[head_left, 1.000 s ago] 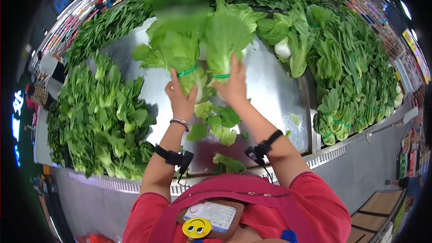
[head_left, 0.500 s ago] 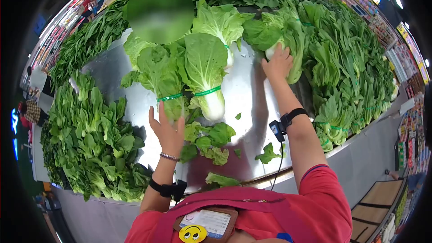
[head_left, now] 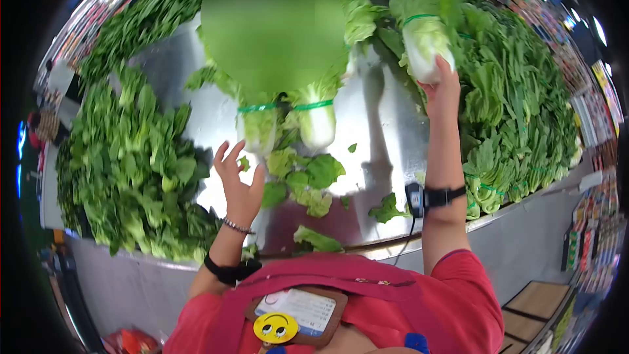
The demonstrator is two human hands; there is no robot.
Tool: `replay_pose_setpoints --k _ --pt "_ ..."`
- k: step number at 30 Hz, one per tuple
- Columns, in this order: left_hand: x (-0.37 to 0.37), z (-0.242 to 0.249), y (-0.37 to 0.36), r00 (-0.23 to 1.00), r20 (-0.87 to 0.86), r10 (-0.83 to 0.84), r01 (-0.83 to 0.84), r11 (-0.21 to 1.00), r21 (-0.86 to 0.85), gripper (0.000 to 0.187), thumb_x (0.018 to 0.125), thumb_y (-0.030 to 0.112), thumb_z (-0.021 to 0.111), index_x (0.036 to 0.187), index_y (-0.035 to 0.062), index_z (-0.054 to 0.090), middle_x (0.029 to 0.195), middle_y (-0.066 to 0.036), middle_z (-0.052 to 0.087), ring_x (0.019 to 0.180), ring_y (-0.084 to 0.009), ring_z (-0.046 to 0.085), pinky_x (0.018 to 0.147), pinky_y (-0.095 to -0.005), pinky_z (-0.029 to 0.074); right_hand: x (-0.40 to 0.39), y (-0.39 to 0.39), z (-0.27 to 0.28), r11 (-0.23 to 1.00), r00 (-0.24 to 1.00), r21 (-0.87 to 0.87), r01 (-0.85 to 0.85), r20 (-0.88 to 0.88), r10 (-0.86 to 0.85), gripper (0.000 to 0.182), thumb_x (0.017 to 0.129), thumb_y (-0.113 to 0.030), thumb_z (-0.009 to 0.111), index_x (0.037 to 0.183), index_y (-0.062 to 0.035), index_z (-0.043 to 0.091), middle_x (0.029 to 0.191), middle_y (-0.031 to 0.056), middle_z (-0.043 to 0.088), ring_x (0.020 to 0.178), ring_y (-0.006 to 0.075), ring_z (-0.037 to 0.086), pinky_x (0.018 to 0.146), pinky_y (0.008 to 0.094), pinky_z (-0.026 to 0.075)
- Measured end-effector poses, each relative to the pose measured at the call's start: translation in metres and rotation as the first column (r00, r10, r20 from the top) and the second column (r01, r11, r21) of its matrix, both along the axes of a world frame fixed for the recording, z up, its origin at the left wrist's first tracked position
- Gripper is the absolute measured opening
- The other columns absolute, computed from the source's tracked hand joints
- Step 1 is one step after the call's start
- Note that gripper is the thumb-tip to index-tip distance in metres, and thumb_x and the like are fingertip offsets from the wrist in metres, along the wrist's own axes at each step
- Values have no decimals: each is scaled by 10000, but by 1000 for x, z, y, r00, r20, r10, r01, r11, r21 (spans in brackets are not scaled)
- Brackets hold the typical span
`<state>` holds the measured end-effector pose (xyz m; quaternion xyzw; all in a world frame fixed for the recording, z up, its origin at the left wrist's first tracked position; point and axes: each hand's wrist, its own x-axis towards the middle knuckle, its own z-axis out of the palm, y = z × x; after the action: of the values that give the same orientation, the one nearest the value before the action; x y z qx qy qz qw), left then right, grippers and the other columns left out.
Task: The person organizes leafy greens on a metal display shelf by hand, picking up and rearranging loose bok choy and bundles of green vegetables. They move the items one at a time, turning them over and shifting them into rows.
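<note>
My right hand (head_left: 440, 82) is closed around the white base of a Chinese cabbage (head_left: 427, 42) bound with a green band. It is held up at the right, leaves pointing away from me. My left hand (head_left: 237, 174) has its fingers spread and holds nothing. Just beyond that hand lie two banded heads, a left cabbage (head_left: 259, 130) and a right cabbage (head_left: 318, 123), bases toward me. A large blurred green patch hides most of their leaves. Torn leaves (head_left: 304, 180) are scattered on the metal counter (head_left: 367, 131).
Bunches of leafy greens (head_left: 131, 177) are heaped on the left. More banded greens (head_left: 517, 118) fill the right side. A loose leaf (head_left: 318, 239) lies near the counter's front edge. Store shelves (head_left: 593, 223) stand beyond on the right.
My right hand has taken hold of a cabbage by its base and raised it, turned upright in view. My left hand has drawn slightly away from the left cabbage, fingers still spread.
</note>
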<state>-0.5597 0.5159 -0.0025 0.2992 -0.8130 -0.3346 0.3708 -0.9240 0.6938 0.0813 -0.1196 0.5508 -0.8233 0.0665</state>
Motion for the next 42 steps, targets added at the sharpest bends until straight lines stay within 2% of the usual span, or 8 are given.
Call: replay_pose_setpoints --k 8,10,11,16,29,31,36,42 --pt "-15 24 45 926 -209 -315 367 882 296 896 821 225 734 1503 86 169 1465 -200 244 1311 -325 362 982 -424 432 218 -5 -99 979 866 155 -130 -464 189 707 781 -103 757 1348 9 351 1213 105 509 1084 190 546 901 322 472" --pt "-32 -17 32 925 -120 -360 380 860 342 1115 761 315 796 1496 -27 31 1471 -269 232 1341 -382 328 1044 -448 371 249 -10 -150 900 826 351 -258 -403 394 819 724 -173 804 1358 31 327 1261 192 446 1202 314 470 1006 401 393" --pt "-40 -33 34 980 68 -188 171 964 201 1042 788 293 775 1464 -57 64 1407 -235 330 1241 -277 442 983 -371 447 256 -8 -152 863 602 506 7 -691 401 779 740 -191 775 1344 45 343 1269 237 439 1191 388 466 998 420 403" --pt "-20 -53 32 968 70 -242 208 925 319 1037 702 406 810 1386 -108 224 1357 -319 381 1271 -424 382 1076 -446 314 273 13 -168 615 687 735 -285 -291 665 628 802 -179 702 1321 11 404 1264 222 486 1024 346 591 875 404 494" --pt "-12 -84 20 964 81 -252 216 927 306 1156 697 330 843 1483 -34 77 1457 -295 180 1332 -396 289 1101 -450 293 270 136 -178 627 931 763 160 -328 162 363 821 -113 673 1171 -67 591 1183 122 564 883 192 644 712 312 541" --pt "6 -57 25 971 -30 -239 231 889 396 1079 738 267 818 1500 16 98 1463 -249 181 1300 -344 335 1055 -436 340 269 175 -182 648 942 713 266 -334 -20 288 817 -128 662 1089 -42 624 1142 156 579 819 239 647 725 336 528" --pt "28 2 45 980 -127 -155 159 987 17 654 855 39 627 1420 37 297 1442 -111 307 1278 -251 375 1020 -412 362 276 265 -191 469 928 809 355 -245 -280 263 810 -114 662 1052 -12 644 1056 158 603 749 248 656 703 342 525" --pt "-43 -3 135 792 -96 -603 607 759 238 336 889 31 608 1219 16 547 1249 -76 532 1105 -180 536 891 -292 470 270 331 -213 475 928 806 353 -238 -286 275 804 -121 659 1064 -35 635 1034 152 603 756 240 650 718 355 523"
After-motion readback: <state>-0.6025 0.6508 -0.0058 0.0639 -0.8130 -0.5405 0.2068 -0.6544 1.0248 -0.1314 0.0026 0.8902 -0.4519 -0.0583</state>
